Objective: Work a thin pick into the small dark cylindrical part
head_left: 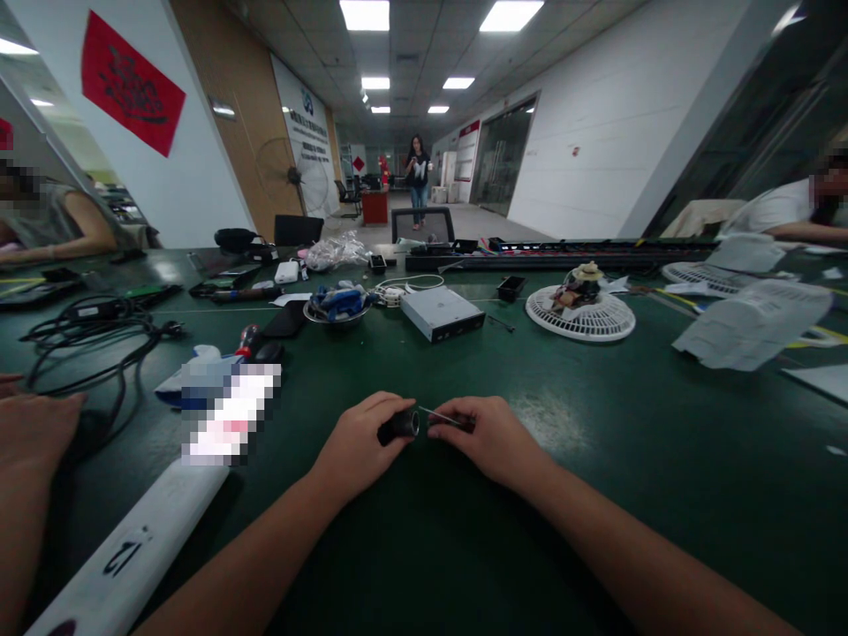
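Note:
Near the middle of the green table, my left hand [358, 446] is closed round a short dark cylinder [409, 425], its hollow round end facing right. My right hand [498, 439], just across a small gap, pinches a thin metal rod [434, 413] that points left toward the cylinder. A small dark piece also shows between the right fingers, but I cannot make out its kind. The rod's tip lies close to the cylinder's rim; whether they touch is unclear.
Another person's hand [40, 428] rests at the left, near a long white device [132, 548]. Beyond lie black cables [99, 331], a red-handled tool [248, 338], a metal bowl [336, 320] holding blue cloth, an optical drive [442, 311] and a white fan grille [583, 327].

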Action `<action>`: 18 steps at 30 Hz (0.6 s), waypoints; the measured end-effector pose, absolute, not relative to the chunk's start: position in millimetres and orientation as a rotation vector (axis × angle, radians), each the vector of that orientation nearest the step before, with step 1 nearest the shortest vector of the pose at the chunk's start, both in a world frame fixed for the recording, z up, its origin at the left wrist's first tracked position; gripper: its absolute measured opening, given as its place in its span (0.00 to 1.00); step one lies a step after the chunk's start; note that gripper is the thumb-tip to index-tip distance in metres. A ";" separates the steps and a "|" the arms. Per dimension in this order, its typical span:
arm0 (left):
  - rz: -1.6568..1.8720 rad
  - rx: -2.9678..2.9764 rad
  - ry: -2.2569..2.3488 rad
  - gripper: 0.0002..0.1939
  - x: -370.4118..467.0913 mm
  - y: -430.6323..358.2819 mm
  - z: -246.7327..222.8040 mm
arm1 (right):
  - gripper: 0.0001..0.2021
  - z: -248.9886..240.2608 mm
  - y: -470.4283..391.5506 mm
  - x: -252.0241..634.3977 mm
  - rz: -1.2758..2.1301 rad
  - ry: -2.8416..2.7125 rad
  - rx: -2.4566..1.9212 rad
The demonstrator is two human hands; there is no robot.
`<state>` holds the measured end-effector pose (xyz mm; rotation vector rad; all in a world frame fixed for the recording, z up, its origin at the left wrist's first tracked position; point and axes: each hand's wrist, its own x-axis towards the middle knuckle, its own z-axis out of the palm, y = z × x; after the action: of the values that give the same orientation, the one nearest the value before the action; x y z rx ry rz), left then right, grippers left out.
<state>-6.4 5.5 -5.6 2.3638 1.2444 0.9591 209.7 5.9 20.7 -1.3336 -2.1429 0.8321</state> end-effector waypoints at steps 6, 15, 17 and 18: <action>0.942 2.409 1.079 0.25 -3.1 0.3 -4.8 | 0.03 13.9 7.2 208.2 0.699 -2.150 -1.264; 0.904 2.412 0.936 0.24 -2.4 -3.5 -2.3 | 0.05 13.0 6.6 202.9 0.761 -2.060 -1.425; 0.870 2.441 0.893 0.24 -1.2 -4.5 -0.4 | 0.06 12.5 6.9 202.8 0.907 -2.039 -1.441; 0.875 2.452 0.879 0.23 -0.6 -4.8 0.2 | 0.07 11.8 7.5 203.0 0.969 -2.019 -1.437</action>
<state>-0.6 -4.8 0.2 2.4515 0.8786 0.8746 203.0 7.5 11.8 -1.4369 -2.0194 0.9694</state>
